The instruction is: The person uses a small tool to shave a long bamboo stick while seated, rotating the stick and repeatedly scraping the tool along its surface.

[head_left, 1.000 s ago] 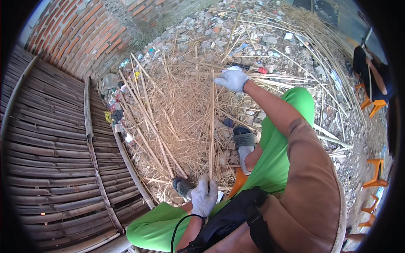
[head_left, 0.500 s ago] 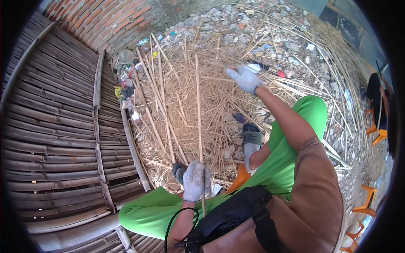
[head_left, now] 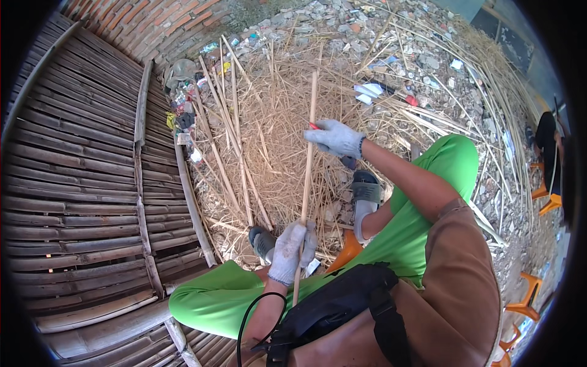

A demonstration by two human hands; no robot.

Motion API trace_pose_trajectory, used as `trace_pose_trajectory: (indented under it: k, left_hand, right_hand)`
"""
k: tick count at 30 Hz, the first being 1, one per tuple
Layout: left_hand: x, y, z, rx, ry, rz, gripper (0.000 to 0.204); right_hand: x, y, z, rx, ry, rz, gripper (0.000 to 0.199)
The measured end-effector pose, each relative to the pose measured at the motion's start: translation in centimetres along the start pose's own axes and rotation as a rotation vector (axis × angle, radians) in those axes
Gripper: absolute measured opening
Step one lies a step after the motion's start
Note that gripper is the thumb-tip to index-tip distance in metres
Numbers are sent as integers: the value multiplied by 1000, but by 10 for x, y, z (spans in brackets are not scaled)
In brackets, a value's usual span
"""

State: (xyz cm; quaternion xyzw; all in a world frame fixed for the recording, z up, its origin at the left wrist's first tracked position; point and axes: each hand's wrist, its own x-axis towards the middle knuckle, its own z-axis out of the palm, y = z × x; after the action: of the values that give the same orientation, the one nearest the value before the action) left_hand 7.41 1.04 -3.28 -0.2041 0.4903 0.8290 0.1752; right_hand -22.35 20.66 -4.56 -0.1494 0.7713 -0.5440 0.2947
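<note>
A long, pale bamboo strip (head_left: pixel 310 165) stands lengthwise before me, its lower end reaching my lap. My left hand (head_left: pixel 291 249), in a whitish knitted glove, is closed around its lower part. Higher up, my right hand (head_left: pixel 335 137), gloved alike, is closed with its fingers against the strip. A small red object (head_left: pixel 313 126) pokes out at its fingertips; the rest of it is hidden, so its kind is unclear. Straw-coloured shavings (head_left: pixel 281 153) cover the ground below.
Several loose bamboo strips (head_left: pixel 229 128) lie to the left. A slatted bamboo panel (head_left: pixel 73 214) runs along my left side, near a brick wall (head_left: pixel 153 24). Rubble (head_left: pixel 422 61) and long strips (head_left: pixel 489 104) spread rightward. Another person (head_left: pixel 546 140) and orange stools (head_left: pixel 526 296) are at far right.
My right hand has come down and left onto the strip, bringing the red object with it. The strip's upper end has tilted rightward; my left hand still grips it.
</note>
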Motion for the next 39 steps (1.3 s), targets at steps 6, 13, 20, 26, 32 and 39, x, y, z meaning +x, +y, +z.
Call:
trace_pose_trajectory:
  k: [6,13,20,26,32,39]
  left_hand:
    - [9,-18,9,318,63,212,39]
    - [7,-8,11,212,0,154,41]
    - [7,-8,9,75,-46,68,40]
    - [6,-12,5,42,-56,111,41]
    - [6,-12,9,-19,-25,112,48]
    - [6,-18,2,-151,-17,166,50]
  right_hand:
    - [-5,-1,2,293,36,-27,43]
    - [-13,-16,0,325,91,-1,44]
    - [-13,-16,4,237,138,-6,46]
    - [-14,-19,8,321,111,-30,44]
    - [-11,-16,4,225,158,-25,50]
    - [-16,-14,29,-199,8,-92,53]
